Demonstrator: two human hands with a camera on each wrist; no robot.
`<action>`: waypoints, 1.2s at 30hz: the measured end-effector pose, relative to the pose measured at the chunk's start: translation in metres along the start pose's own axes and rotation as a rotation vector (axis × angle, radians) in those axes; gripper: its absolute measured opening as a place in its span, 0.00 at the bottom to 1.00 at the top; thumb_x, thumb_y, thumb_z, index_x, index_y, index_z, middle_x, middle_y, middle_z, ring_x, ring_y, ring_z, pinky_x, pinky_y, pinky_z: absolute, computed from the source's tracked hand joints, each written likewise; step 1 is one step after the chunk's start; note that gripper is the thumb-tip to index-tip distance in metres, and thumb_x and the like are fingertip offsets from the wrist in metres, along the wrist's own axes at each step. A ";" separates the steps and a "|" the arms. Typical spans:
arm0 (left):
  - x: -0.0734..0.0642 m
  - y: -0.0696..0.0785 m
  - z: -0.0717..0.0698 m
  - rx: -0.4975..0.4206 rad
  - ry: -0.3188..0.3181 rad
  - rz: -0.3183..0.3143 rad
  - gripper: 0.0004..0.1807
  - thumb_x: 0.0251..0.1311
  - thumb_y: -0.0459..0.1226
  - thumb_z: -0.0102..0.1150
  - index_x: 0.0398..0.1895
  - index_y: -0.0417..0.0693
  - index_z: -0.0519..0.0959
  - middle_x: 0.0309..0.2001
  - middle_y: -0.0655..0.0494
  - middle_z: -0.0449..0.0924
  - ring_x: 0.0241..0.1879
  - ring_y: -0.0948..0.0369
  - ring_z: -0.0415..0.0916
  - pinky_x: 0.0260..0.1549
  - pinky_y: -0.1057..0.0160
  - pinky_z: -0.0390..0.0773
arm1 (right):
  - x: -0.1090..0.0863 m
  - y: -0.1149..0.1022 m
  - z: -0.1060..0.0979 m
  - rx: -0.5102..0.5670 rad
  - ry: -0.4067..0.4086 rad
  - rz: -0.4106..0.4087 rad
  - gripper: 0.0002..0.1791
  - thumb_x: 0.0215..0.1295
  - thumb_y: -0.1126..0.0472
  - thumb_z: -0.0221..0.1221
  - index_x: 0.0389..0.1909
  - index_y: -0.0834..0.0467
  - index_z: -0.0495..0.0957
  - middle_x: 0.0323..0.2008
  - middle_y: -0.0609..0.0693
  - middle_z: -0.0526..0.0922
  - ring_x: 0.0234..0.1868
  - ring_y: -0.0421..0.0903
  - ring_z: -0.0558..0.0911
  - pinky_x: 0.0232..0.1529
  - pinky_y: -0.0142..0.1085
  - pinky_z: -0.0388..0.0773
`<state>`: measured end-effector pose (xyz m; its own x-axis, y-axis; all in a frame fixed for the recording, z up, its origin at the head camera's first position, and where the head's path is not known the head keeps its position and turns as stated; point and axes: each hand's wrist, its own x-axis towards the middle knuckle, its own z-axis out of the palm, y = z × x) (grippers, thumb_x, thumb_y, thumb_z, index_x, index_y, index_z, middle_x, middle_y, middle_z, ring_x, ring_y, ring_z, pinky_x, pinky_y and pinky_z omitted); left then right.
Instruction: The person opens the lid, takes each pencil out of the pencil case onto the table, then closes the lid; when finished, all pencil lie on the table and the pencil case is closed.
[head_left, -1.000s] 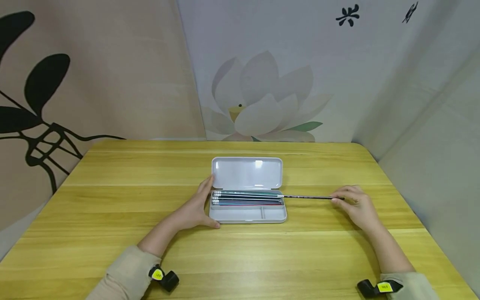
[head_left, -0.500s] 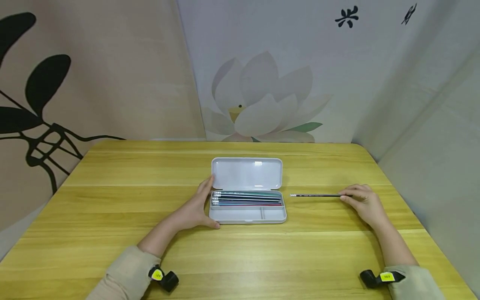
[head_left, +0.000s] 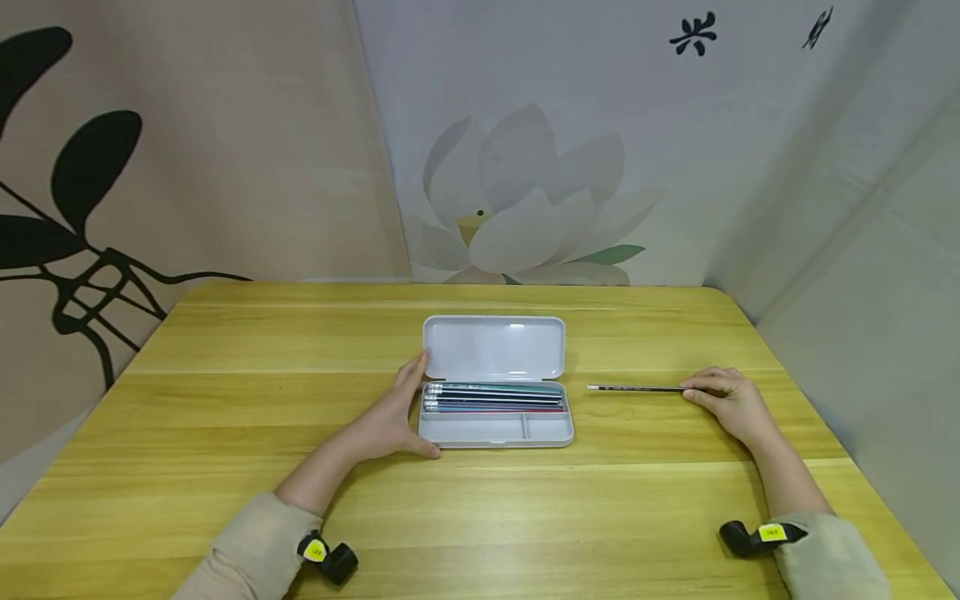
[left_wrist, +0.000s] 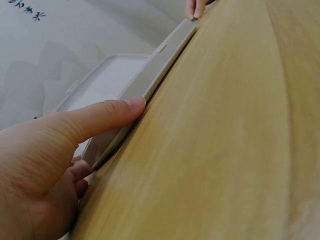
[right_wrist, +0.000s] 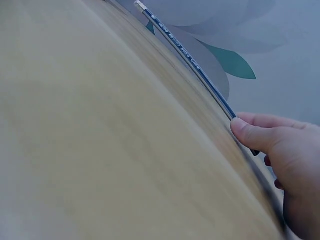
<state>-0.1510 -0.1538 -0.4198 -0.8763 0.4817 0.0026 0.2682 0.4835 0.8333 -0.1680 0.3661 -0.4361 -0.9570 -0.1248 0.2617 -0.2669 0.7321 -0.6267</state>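
A white pencil case (head_left: 474, 430) lies with its lid (head_left: 493, 346) raised, several pencils (head_left: 491, 397) side by side in its long rear compartment. My left hand (head_left: 387, 419) holds the case's left end, thumb along the front wall and fingers at the back. In the left wrist view that thumb (left_wrist: 112, 116) presses the case's side (left_wrist: 155, 65). To the right of the case, my right hand (head_left: 727, 406) pinches a dark pencil (head_left: 633, 388) near one end between thumb and fingers. Its white-tipped end points left toward the case, apart from it. White lettering runs along the pencil (right_wrist: 185, 52) in the right wrist view.
The case stands on a wood-grain table (head_left: 495, 517). Two small front compartments of the case (head_left: 547, 427) show bare white. Behind the table hangs a pale curtain (head_left: 570, 75) with a printed flower.
My right hand has drawn the dark pencil rightward, out from over the case, and it now hangs just right of it. My left hand stays on the case.
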 end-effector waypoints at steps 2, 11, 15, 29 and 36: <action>0.000 0.000 0.000 -0.005 0.000 -0.001 0.79 0.29 0.44 0.83 0.76 0.51 0.29 0.75 0.49 0.31 0.67 0.48 0.53 0.66 0.47 0.49 | 0.001 0.002 0.000 -0.001 -0.012 0.017 0.08 0.63 0.62 0.63 0.38 0.60 0.86 0.42 0.57 0.80 0.48 0.48 0.70 0.48 0.47 0.66; 0.000 -0.004 0.001 0.000 0.008 0.001 0.79 0.29 0.45 0.83 0.76 0.52 0.29 0.75 0.48 0.30 0.69 0.46 0.48 0.66 0.45 0.47 | 0.003 0.002 -0.001 0.008 -0.033 0.048 0.09 0.63 0.60 0.63 0.39 0.61 0.86 0.44 0.58 0.80 0.48 0.51 0.70 0.50 0.49 0.66; -0.001 -0.004 0.001 -0.001 0.010 0.000 0.79 0.29 0.45 0.83 0.76 0.53 0.30 0.75 0.48 0.30 0.70 0.46 0.47 0.66 0.45 0.47 | 0.003 0.002 -0.002 0.019 -0.046 0.060 0.11 0.63 0.60 0.63 0.40 0.62 0.86 0.45 0.60 0.79 0.49 0.53 0.70 0.51 0.52 0.66; -0.002 -0.002 0.001 -0.020 0.000 -0.012 0.79 0.29 0.43 0.83 0.76 0.53 0.29 0.75 0.47 0.30 0.69 0.47 0.48 0.66 0.45 0.47 | 0.002 0.003 -0.003 0.007 -0.060 0.053 0.13 0.61 0.59 0.64 0.43 0.61 0.85 0.46 0.58 0.78 0.47 0.43 0.70 0.46 0.34 0.66; 0.000 -0.003 0.001 -0.009 0.004 -0.001 0.79 0.29 0.44 0.83 0.76 0.53 0.29 0.75 0.47 0.30 0.70 0.46 0.45 0.66 0.45 0.47 | 0.000 0.001 -0.004 0.010 -0.024 0.029 0.12 0.61 0.59 0.65 0.43 0.61 0.85 0.45 0.56 0.78 0.47 0.39 0.69 0.46 0.30 0.65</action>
<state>-0.1511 -0.1545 -0.4229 -0.8784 0.4779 0.0043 0.2636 0.4770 0.8384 -0.1680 0.3695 -0.4336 -0.9668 -0.1200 0.2255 -0.2400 0.7288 -0.6413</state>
